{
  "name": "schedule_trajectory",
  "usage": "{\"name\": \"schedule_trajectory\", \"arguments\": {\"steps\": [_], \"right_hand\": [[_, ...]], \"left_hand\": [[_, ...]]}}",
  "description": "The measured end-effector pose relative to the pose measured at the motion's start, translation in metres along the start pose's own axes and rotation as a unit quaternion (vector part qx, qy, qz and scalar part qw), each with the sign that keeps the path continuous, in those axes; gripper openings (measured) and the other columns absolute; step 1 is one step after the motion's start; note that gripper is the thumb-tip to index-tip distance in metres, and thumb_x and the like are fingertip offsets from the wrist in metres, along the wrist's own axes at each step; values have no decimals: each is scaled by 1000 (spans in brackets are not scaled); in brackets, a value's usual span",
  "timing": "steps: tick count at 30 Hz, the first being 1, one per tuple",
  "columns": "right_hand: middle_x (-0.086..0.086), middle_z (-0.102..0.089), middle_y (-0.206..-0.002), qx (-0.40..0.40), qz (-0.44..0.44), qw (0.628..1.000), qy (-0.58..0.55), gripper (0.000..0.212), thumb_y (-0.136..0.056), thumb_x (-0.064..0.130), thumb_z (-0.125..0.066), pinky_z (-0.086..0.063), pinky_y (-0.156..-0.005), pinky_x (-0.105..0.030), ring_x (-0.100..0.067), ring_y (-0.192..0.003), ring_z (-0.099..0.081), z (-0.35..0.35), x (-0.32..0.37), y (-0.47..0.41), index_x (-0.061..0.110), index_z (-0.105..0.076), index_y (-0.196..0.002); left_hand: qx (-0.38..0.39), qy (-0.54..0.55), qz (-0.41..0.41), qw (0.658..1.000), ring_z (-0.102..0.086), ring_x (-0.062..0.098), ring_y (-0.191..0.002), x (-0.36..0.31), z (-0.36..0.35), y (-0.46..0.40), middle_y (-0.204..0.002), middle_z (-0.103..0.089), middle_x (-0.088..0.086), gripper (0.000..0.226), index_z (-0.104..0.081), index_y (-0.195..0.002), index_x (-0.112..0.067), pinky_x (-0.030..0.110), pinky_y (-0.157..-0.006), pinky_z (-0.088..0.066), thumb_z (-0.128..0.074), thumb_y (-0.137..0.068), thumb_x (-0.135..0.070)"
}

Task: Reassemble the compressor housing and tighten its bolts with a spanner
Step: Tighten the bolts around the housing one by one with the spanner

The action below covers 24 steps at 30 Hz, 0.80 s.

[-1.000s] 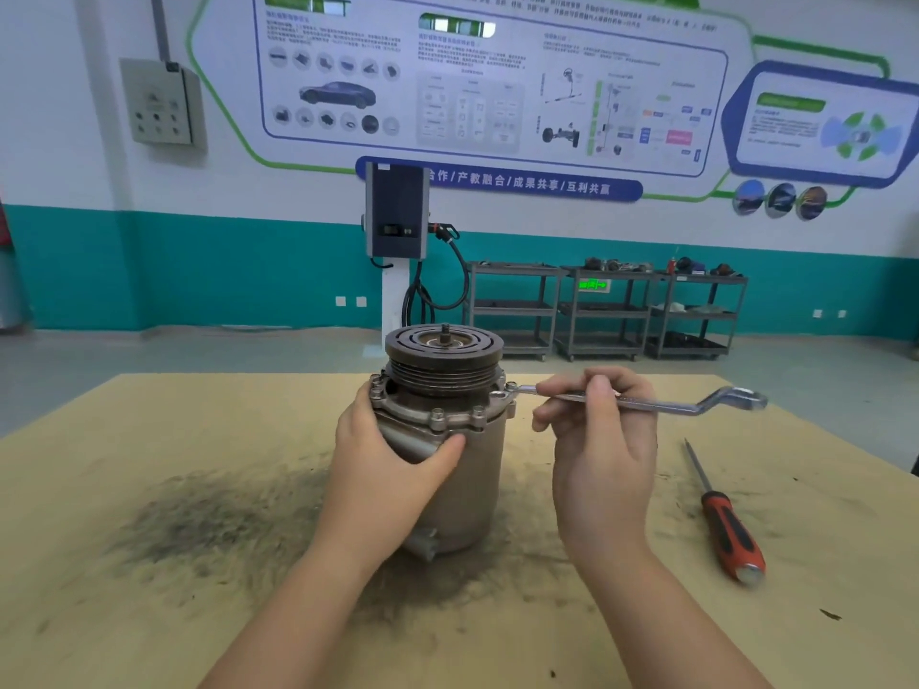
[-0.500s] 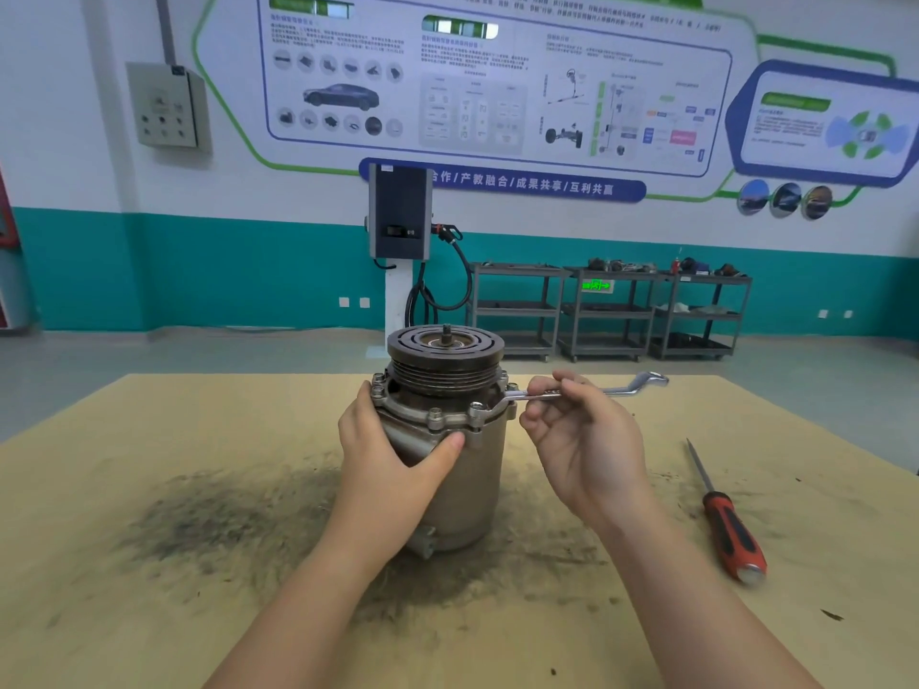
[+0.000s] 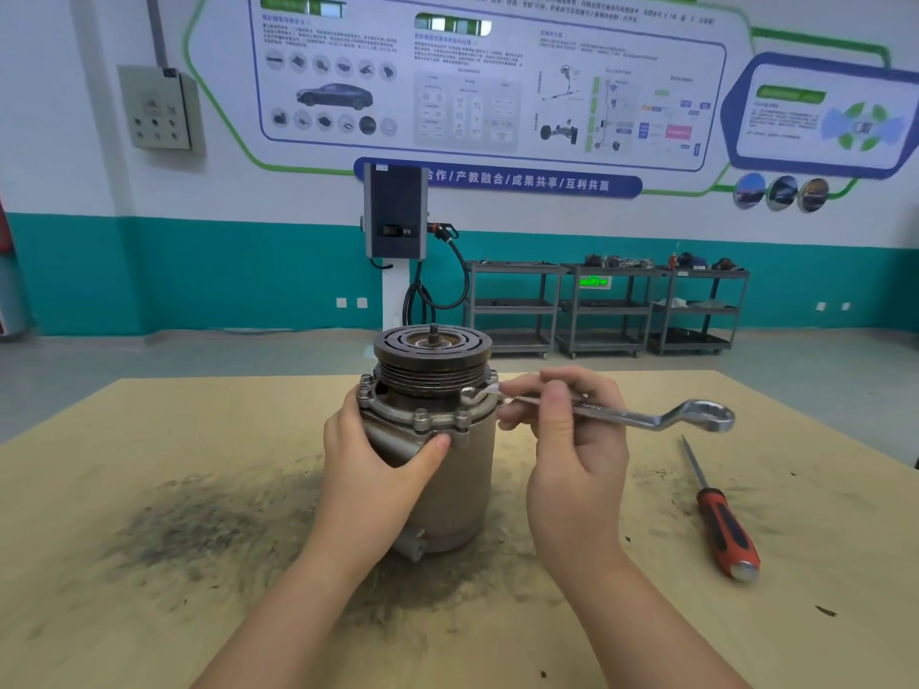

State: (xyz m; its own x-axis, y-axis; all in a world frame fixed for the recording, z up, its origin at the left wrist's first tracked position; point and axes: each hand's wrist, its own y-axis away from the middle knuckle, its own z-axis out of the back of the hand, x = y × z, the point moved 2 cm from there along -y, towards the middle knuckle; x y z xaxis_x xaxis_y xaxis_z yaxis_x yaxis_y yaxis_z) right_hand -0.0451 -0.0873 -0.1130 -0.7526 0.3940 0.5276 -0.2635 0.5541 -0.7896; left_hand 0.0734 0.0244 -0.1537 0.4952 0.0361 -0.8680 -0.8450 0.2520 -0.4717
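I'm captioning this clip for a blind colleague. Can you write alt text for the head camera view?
A person's left hand grips an upright compressor on a stained tan table, while the right hand holds a spanner with its near end at a bolt on the housing flange. A red-handled screwdriver lies to the right.

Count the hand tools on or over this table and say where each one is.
2. The spanner is held in the right hand, its near end at the compressor flange. The screwdriver lies on the table, right of the compressor.
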Motion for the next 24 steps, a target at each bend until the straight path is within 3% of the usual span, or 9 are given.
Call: {"name": "schedule_trajectory", "arguments": {"steps": [4,7,11,15,18,21,24], "right_hand": [[-6,-71,-77,-46,-134,984,-111,12,-103,8,-39,-53,-62,-24,-14,-60,-64,4,-7,-10,11,-49,-97],[-6,-70,-71,-32,-209,963,-167,15,-103,4,-36,-52,-58,-23,-14,-56,-62,4,-12,-15,8,-48,-97],[-12,-68,-68,2,-262,939,-223,16,-100,-2,-35,-51,-53,-26,-18,-53,-60,6,-11,-27,4,-49,-95],[-11,-68,-69,12,-205,965,-164,15,-100,-4,-37,-51,-55,-27,-19,-54,-60,4,-7,-23,1,-50,-94],[-10,-69,-75,-14,-136,986,-97,11,-99,1,-43,-51,-61,-28,-19,-60,-61,2,-8,-7,2,-54,-95],[-9,-70,-83,-9,-54,998,-17,8,-97,11,-53,-52,-66,-25,-18,-67,-63,0,-4,2,13,-62,-96],[4,-71,-91,12,11,998,53,11,-95,20,-55,-51,-74,-19,-9,-80,-66,-9,0,12,22,-65,-99]], "left_hand": [[11,7,-1,1000,-41,-1,-120,3,2,-3,-113,-32,-39,85,-33,-142,-42,16,-96,-35,-82,-73,-41],[15,13,4,1000,-39,0,-124,6,1,-3,-121,-36,-27,92,-29,-150,-36,20,-99,-34,-81,-74,-41],[13,10,-3,1000,-40,0,-123,2,0,-1,-129,-35,-19,84,-32,-145,-36,17,-96,-34,-79,-76,-41],[-9,7,-17,1000,-42,-19,-106,1,-2,3,-123,-40,-18,77,-41,-141,-31,13,-95,-34,-80,-75,-38],[-20,18,-19,999,-38,-27,-108,2,-2,4,-118,-38,-27,73,-44,-135,-36,9,-90,-33,-78,-70,-42],[-30,20,-14,999,-45,-11,-112,1,-2,4,-122,-40,-18,75,-43,-137,-34,20,-99,-36,-80,-73,-40],[-34,27,-11,999,-45,5,-124,2,-3,4,-124,-40,-16,78,-41,-139,-33,28,-106,-38,-81,-72,-37]]}}
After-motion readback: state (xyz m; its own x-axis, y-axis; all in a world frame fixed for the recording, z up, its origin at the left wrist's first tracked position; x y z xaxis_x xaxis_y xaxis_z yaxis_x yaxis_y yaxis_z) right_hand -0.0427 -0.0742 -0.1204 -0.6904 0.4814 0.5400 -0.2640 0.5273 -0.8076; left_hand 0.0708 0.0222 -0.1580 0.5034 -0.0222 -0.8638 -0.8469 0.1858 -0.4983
